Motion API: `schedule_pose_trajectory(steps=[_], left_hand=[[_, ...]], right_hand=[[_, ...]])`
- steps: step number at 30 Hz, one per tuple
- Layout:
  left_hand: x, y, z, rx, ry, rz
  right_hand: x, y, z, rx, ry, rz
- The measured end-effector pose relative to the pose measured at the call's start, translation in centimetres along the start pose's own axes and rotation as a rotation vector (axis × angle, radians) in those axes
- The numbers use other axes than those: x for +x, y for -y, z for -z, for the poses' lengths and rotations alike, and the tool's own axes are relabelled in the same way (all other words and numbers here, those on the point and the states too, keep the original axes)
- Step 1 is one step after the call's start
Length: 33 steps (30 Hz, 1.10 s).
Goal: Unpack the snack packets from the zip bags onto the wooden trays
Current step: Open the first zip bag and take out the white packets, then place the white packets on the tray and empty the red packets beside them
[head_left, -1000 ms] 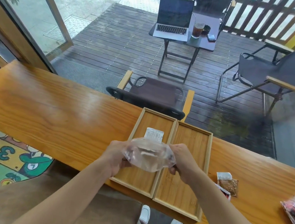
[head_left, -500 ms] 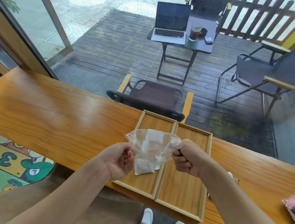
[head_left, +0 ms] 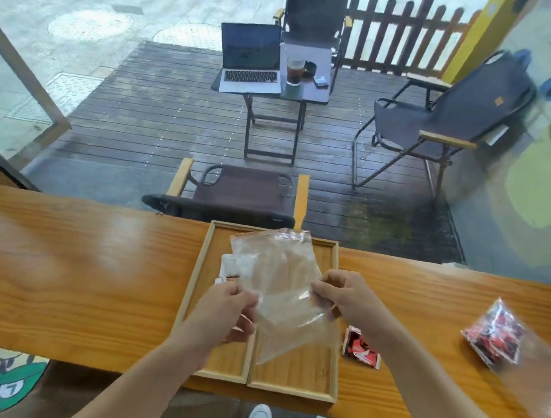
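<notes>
Both hands hold a clear zip bag over two trays on the tabletop: the left hand pinches its left edge, the right hand its right. A white packet lies in the left tray. Right of the trays lie a red packet and, farther right, a full bag.

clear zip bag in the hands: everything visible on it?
The clear zip bag is thin, see-through plastic, creased and glossy, with its zip strip at the far top edge. It looks empty. It is held spread out and tilted above the two wooden trays, pinched by the left hand and the right hand at its sides.
</notes>
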<state>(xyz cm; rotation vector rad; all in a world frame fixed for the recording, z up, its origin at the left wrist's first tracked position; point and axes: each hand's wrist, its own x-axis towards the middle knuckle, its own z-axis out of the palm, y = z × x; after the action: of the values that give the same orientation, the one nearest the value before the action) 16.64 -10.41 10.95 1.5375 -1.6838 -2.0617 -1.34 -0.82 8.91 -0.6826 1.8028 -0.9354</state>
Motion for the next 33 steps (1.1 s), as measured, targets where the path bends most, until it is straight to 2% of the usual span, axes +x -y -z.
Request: schedule_pose_trajectory(steps=[6,10,13,19,22,27,33], left_hand=[[2.6,-0.6,-7.7,0.244,0.073,-0.253],[4.6,-0.3,-12.7,0.320,0.158,-0.311],[6.3,0.8,-15.7,0.474,0.118,-0.403],[8.7,4.6,-18.3,0.951,-0.092,-0.664],[9.6,6.6,-18.3,1.137,-0.123,-0.652],[10.3,9.1,-17.9,1.220,-0.109,-0.583],[10.5,9.6,-18.0,1.223,-0.153,-0.602]], right_hand=[[-3.0,-3.9,6.4,0.130,-0.345,0.072],[-5.0,-8.0,10.7,0.244,-0.522,-0.004],[-6.2,-11.4,13.2,0.263,-0.603,-0.072],[-8.2,-16.9,15.3,0.212,-0.594,-0.196],[-8.6,-18.3,15.7,0.230,-0.598,-0.216],[-8.8,-19.6,16.6,0.145,-0.539,-0.223],[-9.8,-20.3,18.9,0.122,-0.524,-0.213]])
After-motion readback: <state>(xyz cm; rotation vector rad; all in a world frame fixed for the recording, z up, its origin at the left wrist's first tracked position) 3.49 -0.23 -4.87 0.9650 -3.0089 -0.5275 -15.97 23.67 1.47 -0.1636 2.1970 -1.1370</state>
